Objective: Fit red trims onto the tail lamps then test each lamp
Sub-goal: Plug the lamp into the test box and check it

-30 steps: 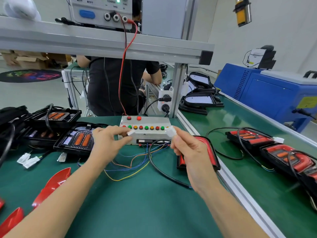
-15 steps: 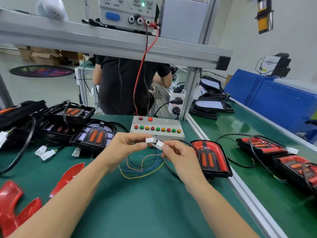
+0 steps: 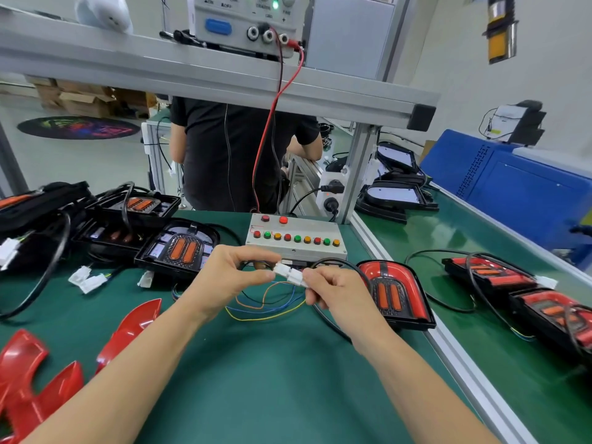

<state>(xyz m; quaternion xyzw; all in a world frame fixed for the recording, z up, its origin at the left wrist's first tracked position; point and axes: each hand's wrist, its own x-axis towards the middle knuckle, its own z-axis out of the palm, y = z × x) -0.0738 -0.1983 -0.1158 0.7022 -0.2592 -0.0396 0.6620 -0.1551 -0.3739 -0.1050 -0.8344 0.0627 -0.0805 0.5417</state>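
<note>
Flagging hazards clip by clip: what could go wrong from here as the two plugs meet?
The left hand and right hand each pinch a white plug by its end; a skewed push might jam them. The thin coloured wires loop loose beneath, so they could snag or get tugged.

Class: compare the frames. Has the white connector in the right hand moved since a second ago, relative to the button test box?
Yes. The right-hand connector has travelled left across the front of the test box and now meets the left-hand connector.

White connectors [image 3: 290, 274] between both hands
</note>
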